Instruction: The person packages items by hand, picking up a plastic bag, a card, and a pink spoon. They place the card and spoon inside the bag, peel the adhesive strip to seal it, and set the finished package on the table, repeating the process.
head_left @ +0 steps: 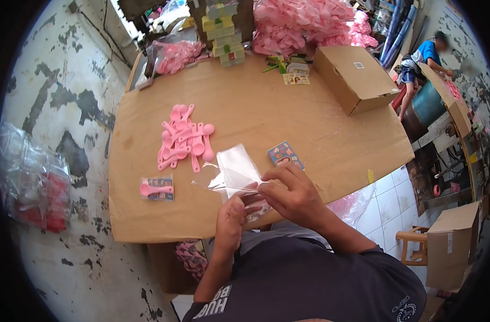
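Between my hands, near the table's front edge, are shiny clear plastic bags (238,169). My left hand (231,220) is closed, thumb uppermost, on their lower edge. From the right, my right hand (294,194) pinches the plastic with its fingertips. Glare hides how many bags there are. Just beyond my right hand lies a blue printed card (286,154). A pile of pink measuring spoons (185,138) is to the left. Nearer the left front edge, a pink spoon (157,189) lies with a printed card in a clear bag.
A closed cardboard box (356,78) stands at the table's right back. Stacked yellow-green packs (222,35), yellow cards (296,79) and a large heap of pink pieces (304,24) fill the back. At far right another person (428,53) works by a blue drum (428,104).
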`<state>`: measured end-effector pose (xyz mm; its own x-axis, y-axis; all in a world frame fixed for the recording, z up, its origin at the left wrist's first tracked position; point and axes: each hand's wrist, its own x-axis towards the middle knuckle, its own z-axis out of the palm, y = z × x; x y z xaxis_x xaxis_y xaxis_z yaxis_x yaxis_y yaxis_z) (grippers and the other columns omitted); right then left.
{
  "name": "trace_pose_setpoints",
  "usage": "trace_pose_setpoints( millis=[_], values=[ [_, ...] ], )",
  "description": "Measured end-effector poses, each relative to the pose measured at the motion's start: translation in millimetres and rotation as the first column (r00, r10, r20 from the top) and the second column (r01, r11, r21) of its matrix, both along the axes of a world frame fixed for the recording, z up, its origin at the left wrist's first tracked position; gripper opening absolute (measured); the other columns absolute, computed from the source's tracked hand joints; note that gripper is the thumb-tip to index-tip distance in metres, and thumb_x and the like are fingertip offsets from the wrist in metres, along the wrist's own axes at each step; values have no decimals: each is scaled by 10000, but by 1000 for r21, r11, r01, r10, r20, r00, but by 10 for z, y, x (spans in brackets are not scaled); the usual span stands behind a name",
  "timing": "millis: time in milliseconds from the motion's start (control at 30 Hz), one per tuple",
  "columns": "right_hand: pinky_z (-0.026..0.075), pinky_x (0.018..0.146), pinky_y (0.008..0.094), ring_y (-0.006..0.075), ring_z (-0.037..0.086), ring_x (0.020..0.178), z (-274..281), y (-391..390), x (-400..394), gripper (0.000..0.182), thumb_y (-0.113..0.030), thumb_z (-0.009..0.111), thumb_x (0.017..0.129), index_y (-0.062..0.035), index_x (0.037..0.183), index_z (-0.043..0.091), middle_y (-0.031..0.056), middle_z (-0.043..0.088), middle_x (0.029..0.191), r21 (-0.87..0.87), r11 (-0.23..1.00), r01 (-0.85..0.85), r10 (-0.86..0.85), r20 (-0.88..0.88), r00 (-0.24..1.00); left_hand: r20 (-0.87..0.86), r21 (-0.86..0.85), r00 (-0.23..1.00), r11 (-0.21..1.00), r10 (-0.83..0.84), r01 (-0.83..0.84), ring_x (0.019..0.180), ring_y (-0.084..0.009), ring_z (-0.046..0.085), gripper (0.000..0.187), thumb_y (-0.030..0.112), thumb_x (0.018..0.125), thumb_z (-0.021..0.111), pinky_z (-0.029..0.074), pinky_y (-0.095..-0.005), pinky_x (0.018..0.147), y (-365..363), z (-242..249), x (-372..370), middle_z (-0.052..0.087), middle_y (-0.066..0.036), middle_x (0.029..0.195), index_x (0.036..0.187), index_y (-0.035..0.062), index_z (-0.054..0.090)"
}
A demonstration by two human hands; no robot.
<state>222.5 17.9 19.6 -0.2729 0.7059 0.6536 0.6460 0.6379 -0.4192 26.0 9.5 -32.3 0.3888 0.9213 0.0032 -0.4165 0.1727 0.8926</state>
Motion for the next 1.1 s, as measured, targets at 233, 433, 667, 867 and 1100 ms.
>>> trace_pose_setpoints(
  millis=[233, 433, 667, 867, 1100],
  values=[
    [512, 849, 405, 282, 614, 995, -5, -103, -157, 211, -128, 781, 815, -67, 996, 692, 102, 640, 1071, -124, 976, -176, 178, 2, 984, 74, -120, 978, 976, 193, -184, 1082, -223, 684, 310, 166, 1076, 524, 554, -359, 969, -34, 31, -77, 685, -178, 1191, 1271, -65, 590],
    [508, 837, 409, 288, 616, 963, -261, 59, 275, 296, -242, 817, 841, -52, 1035, 697, 119, 621, 1016, -179, 975, 135, -153, -93, 984, 159, -154, 952, 959, 262, -238, 1050, -284, 718, 268, 131, 1049, 566, 609, -372, 895, 11, 91, -220, 702, -218, 1150, 1271, -17, 585],
    [485, 719, 381, 227, 574, 814, -459, 215, 527, 411, -358, 820, 856, -14, 1002, 649, 93, 580, 864, -533, 729, 429, -514, -14, 858, 113, -175, 914, 913, 390, -368, 998, -244, 732, 194, 128, 1019, 639, 611, -291, 813, 121, -51, -263, 723, -184, 1096, 1157, -8, 635],
    [456, 622, 335, 166, 551, 678, -535, 281, 577, 323, -287, 770, 916, 10, 934, 645, 77, 617, 769, -647, 695, 313, -536, -176, 825, 158, -184, 910, 917, 384, -355, 1001, -277, 738, 198, 145, 1025, 635, 611, -343, 847, 152, 69, -166, 728, -193, 1107, 1164, 4, 640],
    [457, 622, 294, 117, 574, 675, -455, 212, 496, 210, -174, 695, 977, 33, 1017, 690, 42, 654, 776, -243, 846, 474, -528, -271, 805, 191, -145, 905, 923, 380, -357, 1162, -306, 684, 267, 141, 1034, 615, 583, -361, 951, 183, 148, -95, 679, -223, 1257, 1256, -7, 601]
  ],
)
